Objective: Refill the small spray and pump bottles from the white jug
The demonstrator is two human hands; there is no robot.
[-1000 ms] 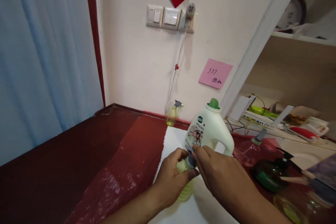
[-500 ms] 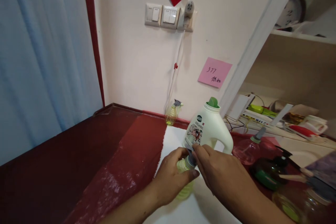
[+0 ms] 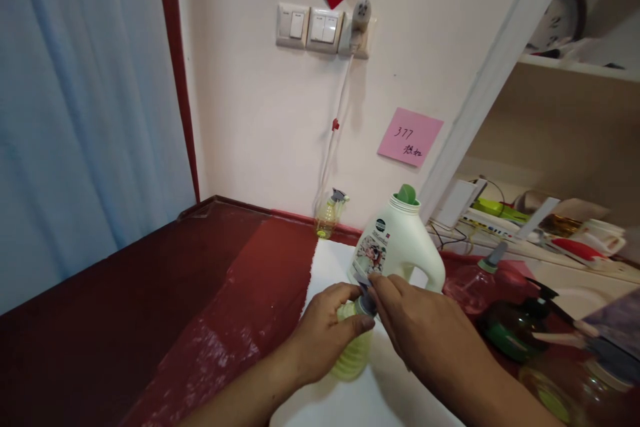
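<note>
A ribbed, pale yellow-green spray bottle (image 3: 353, 355) stands on a white sheet (image 3: 325, 273). My left hand (image 3: 325, 330) is wrapped round its upper part, thumb and fingers near the neck. With closed fingers my right hand (image 3: 415, 313) grips the grey spray head (image 3: 367, 303) on top, which is largely hidden by the fingers. Just behind my hands is a cream detergent jug (image 3: 400, 233) with a side handle and a green piece (image 3: 407, 193) in its mouth.
Another small spray bottle (image 3: 329, 215) stands by the wall. On the right are a pink bottle (image 3: 470, 287), a dark green pump bottle (image 3: 513, 327) and a yellowish bottle (image 3: 550, 393). Clear plastic film (image 3: 215, 347) covers part of the red table; a blue curtain (image 3: 85, 113) hangs left.
My left thumb has shifted slightly up along the bottle's neck. Both hands stay on the spray bottle, and the surroundings look the same.
</note>
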